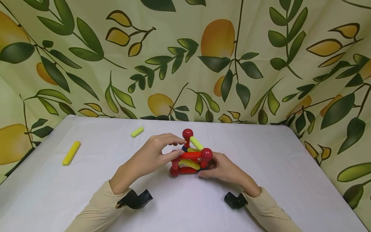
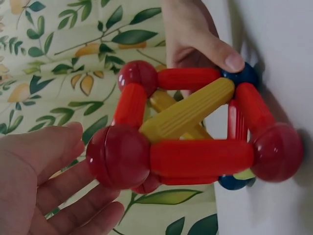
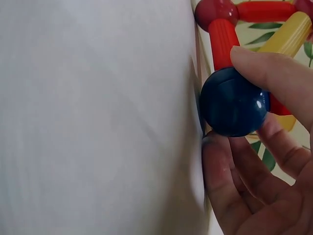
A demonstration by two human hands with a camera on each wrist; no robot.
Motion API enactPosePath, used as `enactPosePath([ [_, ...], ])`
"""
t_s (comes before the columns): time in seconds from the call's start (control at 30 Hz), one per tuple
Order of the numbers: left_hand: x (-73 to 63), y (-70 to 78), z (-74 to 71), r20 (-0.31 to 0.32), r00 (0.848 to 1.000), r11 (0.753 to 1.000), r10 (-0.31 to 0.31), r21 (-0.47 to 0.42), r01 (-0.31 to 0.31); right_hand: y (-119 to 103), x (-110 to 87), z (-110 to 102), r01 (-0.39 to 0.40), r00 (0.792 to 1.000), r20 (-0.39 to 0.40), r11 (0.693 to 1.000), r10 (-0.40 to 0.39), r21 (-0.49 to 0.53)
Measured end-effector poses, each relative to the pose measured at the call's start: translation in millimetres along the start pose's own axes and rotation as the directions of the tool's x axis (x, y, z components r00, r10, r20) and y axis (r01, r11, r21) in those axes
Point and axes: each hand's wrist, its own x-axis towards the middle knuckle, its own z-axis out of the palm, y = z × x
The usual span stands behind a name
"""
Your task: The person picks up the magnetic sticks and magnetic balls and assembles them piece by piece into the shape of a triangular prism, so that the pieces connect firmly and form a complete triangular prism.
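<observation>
In the head view, a frame of red, yellow and lime rods joined by red and blue balls (image 1: 191,155) stands on the white-covered table. My right hand (image 1: 221,168) holds its lower right corner; in the right wrist view the thumb and fingers close around a blue ball (image 3: 234,103). At the upper left side hovers my left hand (image 1: 152,153), its fingers loosely spread. The left wrist view has those fingers beside and partly behind a red ball (image 2: 118,156); whether they touch it I cannot tell. Yellow rods (image 2: 188,112) run diagonally between red rods (image 2: 201,159).
A long yellow rod (image 1: 71,153) lies at the left of the table (image 1: 261,145), and a shorter lime rod (image 1: 137,131) lies farther back. Black curved wrist pieces (image 1: 136,199) sit at both cuffs. A leaf-and-fruit patterned curtain (image 1: 179,64) hangs behind the table.
</observation>
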Motion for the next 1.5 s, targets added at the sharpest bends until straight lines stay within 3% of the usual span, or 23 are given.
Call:
enactPosePath([
  [0.27, -1.6, -1.0, -8.6, -0.045, 0.999, 0.999, 0.005, 0.052, -0.003, 5, -1.4, -9, -0.043, 0.999, -0.011, 0.998, 0.043, 0.036],
  [0.47, -1.4, -1.1, -12.1, -0.062, 0.998, 0.999, 0.010, 0.045, -0.008, 13, 0.0, -15, -0.038, 0.996, -0.084, 0.999, 0.035, -0.033],
  [0.6, -1.6, -1.5, -13.8, -0.060, 0.998, 0.999, 0.002, 0.041, 0.000, 16, 2.2, -16, -0.041, 0.992, -0.124, 0.999, 0.038, -0.022],
  [0.8, -2.3, -2.5, -16.1, -0.076, 0.997, 0.998, -0.004, 0.064, 0.009, 7, 0.6, -23, -0.122, 0.977, -0.181, 0.990, 0.108, -0.066],
  [0.9, -2.1, -3.4, -16.9, -0.089, 0.996, 0.997, 0.003, 0.076, 0.004, 2, -3.1, -31, -0.124, 0.985, -0.130, 0.988, 0.112, -0.088],
  [1.0, -2.1, -5.4, -18.4, -0.099, 0.995, 0.996, 0.001, 0.094, 0.008, -2, -7.4, -38, -0.080, 0.997, -0.011, 0.995, 0.080, -0.065],
  [1.17, -3.2, -10.2, -23.8, -0.120, 0.992, 0.992, -0.025, 0.121, 0.040, -7, -11.3, -37, -0.014, 0.987, 0.160, 1.000, 0.013, 0.001],
  [1.5, -18.7, -36.2, -32.9, -0.172, 0.982, 0.981, -0.083, 0.160, 0.111, -20, -9.8, -20, 0.042, 0.961, 0.272, 0.999, -0.046, 0.021],
])
